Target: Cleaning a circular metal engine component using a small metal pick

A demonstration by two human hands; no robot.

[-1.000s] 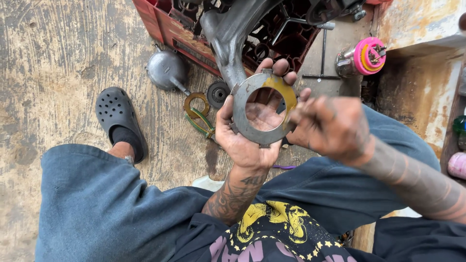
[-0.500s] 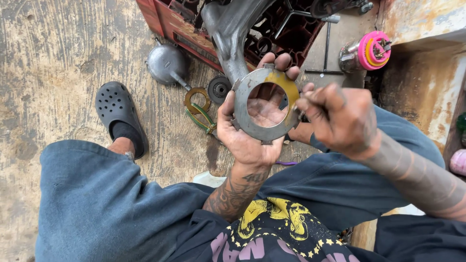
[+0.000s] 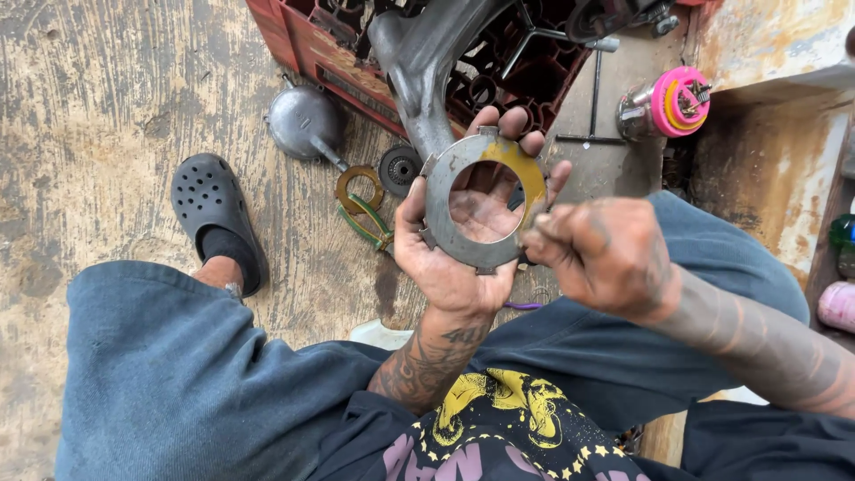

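A flat grey metal ring plate (image 3: pixel 443 198) with a large round hole and a yellow-stained upper right edge lies in the palm of my left hand (image 3: pixel 450 267), whose fingers curl over its top edge. My right hand (image 3: pixel 601 254) is closed into a loose fist at the plate's right rim, fingertips pinched together against it; whether they pinch something small I cannot tell. Both hands are held above my knees in blue jeans.
On the concrete floor lie a grey metal dome cover (image 3: pixel 303 125), a brass ring (image 3: pixel 359 187), a green-handled tool (image 3: pixel 367 223) and a small black disc (image 3: pixel 399 167). A red crate (image 3: pixel 307 49) of parts stands behind. A pink spool (image 3: pixel 677 102) sits right. My black clog (image 3: pixel 214 214) is left.
My right hand has slid down and slightly left along the plate's right rim. The left hand keeps the plate nearly still.
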